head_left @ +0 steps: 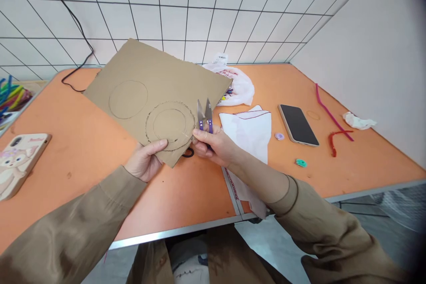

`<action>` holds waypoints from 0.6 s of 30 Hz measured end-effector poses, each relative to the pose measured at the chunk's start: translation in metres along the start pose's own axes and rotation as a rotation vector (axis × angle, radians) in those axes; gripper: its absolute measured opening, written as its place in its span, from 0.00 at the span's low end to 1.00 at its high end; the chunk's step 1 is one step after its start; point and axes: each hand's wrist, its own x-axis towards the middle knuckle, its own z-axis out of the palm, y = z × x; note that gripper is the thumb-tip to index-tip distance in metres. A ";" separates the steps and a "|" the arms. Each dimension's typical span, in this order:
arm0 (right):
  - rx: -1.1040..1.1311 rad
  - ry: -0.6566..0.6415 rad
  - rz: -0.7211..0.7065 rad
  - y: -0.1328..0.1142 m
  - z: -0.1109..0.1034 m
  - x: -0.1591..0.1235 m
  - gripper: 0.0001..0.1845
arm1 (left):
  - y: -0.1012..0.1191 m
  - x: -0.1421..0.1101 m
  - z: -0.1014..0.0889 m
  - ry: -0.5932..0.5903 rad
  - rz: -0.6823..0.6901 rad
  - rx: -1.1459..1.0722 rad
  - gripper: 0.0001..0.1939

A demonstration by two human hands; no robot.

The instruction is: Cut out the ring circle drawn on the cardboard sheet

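Note:
My left hand (146, 159) grips the near edge of a brown cardboard sheet (166, 69), thumb on top and fingers underneath. Drawn on the sheet are a single circle at the left and a double ring by the near corner, its outer line dotted with dark marks. At the sheet's right edge, my right hand (213, 144) is closed round small thread snips (205, 120) with purple handles, their blades pointing up and apart. The thumb and fingertips of that hand also meet the cardboard edge. A black loop (188, 152) shows below the sheet, partly hidden.
White cloth (248, 137) with red stitching lies right of the cardboard, a plastic bag (241, 86) behind it. Farther right are a dark-screened phone (298, 125), pipe cleaners (333, 111) and a green clip (301, 163). A cased phone (21, 164) rests at left.

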 end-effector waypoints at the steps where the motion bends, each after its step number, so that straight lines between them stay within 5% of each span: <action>1: 0.007 -0.001 0.009 0.000 0.000 0.000 0.22 | 0.000 0.000 0.000 -0.013 0.003 0.001 0.39; 9: -0.086 0.098 -0.073 0.001 0.000 0.000 0.23 | 0.001 0.001 -0.003 0.063 0.047 0.066 0.39; 18: 0.059 0.065 0.041 -0.001 -0.001 -0.001 0.21 | -0.001 0.001 -0.006 -0.029 0.011 0.056 0.37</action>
